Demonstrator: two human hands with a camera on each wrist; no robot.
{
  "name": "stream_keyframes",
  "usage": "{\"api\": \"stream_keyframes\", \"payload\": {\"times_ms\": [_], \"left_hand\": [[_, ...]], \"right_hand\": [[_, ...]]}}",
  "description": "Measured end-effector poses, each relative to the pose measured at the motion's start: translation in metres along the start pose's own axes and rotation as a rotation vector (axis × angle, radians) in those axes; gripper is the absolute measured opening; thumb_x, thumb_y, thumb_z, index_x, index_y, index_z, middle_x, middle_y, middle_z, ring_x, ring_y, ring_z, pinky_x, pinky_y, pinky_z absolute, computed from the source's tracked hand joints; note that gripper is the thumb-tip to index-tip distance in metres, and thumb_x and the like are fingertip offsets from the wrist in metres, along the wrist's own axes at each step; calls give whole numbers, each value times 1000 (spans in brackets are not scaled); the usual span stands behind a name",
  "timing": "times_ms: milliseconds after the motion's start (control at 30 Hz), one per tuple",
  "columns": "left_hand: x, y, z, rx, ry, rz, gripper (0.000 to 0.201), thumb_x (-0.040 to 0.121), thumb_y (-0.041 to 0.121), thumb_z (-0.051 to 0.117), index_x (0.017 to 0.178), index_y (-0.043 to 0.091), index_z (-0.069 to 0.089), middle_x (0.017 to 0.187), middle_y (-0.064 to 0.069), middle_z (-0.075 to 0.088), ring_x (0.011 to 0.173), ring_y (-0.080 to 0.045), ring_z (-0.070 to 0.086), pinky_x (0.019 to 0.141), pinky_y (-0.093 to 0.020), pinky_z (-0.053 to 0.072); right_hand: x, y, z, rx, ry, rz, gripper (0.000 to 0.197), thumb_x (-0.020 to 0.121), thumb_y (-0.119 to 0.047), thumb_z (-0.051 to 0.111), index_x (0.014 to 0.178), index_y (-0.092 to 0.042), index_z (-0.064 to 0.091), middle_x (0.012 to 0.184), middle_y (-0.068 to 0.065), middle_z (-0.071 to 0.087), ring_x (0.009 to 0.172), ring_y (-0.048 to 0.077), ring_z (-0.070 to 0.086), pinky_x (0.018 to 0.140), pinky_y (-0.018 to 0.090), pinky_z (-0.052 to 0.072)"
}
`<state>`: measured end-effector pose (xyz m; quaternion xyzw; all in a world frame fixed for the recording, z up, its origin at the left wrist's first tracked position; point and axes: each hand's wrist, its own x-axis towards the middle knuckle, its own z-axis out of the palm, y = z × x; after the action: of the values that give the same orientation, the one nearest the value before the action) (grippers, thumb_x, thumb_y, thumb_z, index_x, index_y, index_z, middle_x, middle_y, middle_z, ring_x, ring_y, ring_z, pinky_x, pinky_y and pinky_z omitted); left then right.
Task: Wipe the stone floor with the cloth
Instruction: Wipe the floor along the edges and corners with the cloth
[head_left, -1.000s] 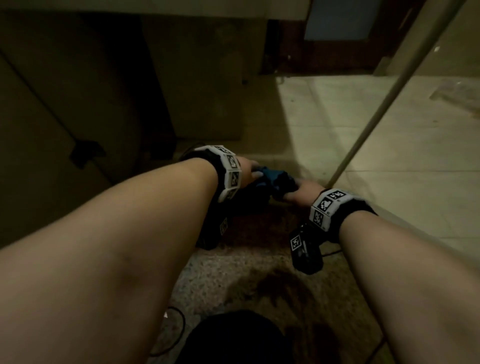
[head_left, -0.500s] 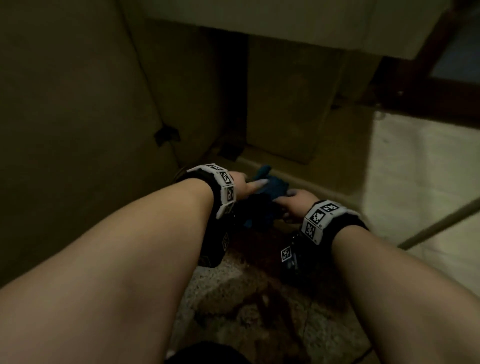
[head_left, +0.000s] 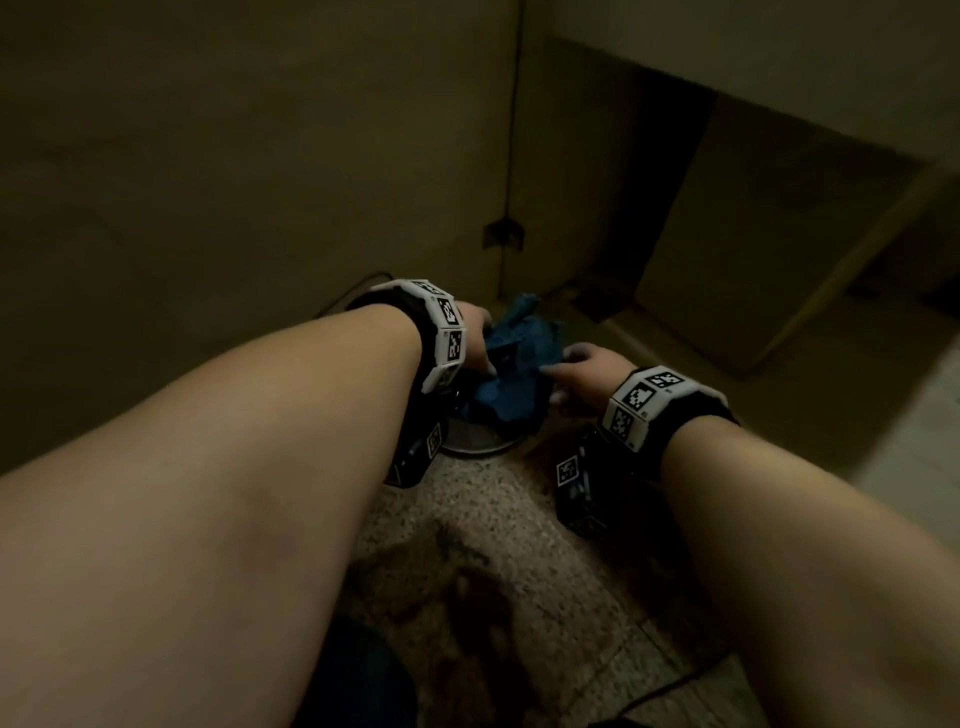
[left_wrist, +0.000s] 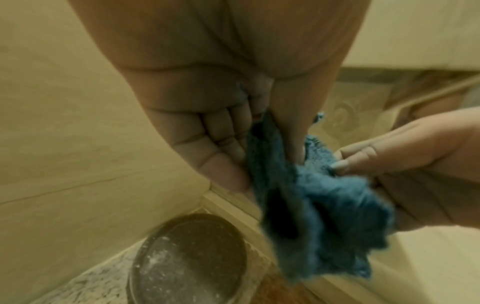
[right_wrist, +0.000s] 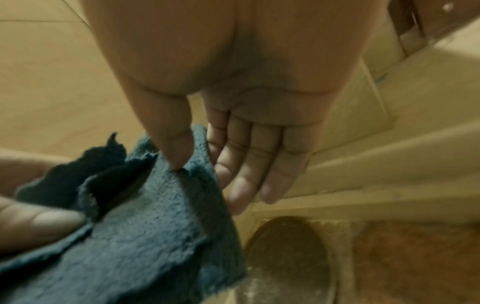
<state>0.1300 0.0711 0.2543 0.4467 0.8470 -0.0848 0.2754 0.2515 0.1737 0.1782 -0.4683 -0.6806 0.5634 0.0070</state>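
Observation:
A ragged blue cloth (head_left: 519, 364) hangs bunched between my two hands, above the speckled stone floor (head_left: 493, 525) near a wall corner. My left hand (head_left: 475, 340) pinches one edge of the cloth (left_wrist: 324, 216) between thumb and fingers (left_wrist: 228, 152). My right hand (head_left: 582, 371) pinches the other side, thumb (right_wrist: 176, 148) pressed on the cloth (right_wrist: 155, 226) against the forefinger. In the left wrist view, the right hand (left_wrist: 415, 164) comes in from the right. In the right wrist view, the left hand (right_wrist: 33, 222) shows at lower left.
A round metal floor cover (left_wrist: 187, 261) lies below the cloth, in the corner. Beige walls (head_left: 260, 182) and a low ledge (head_left: 675, 338) close in at left and ahead. A dark wet stain (head_left: 467, 597) marks the floor nearer me. A thin cable (head_left: 670, 691) crosses the floor at lower right.
The view has swung left, toward the wall corner. Both hands have kept hold of the cloth and carried it leftward, and it now hangs looser over the round cover.

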Motion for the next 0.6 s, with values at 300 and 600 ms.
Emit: {"api": "stream_keyframes", "payload": {"times_ms": [300, 600], "left_hand": [[38, -85, -17, 30, -34, 116, 56, 98, 31, 50, 147, 12, 29, 143, -8, 43, 127, -26, 46, 96, -32, 39], [61, -122, -26, 97, -32, 55, 42, 101, 19, 40, 141, 10, 36, 138, -14, 46, 113, -29, 51, 86, -33, 40]], "right_hand": [[23, -46, 69, -62, 96, 32, 34, 88, -19, 67, 116, -15, 48, 79, 6, 60, 62, 20, 58, 73, 38, 50], [49, -78, 103, -66, 62, 35, 37, 97, -22, 53, 131, -14, 42, 99, 13, 57, 83, 28, 61, 78, 40, 50]]}}
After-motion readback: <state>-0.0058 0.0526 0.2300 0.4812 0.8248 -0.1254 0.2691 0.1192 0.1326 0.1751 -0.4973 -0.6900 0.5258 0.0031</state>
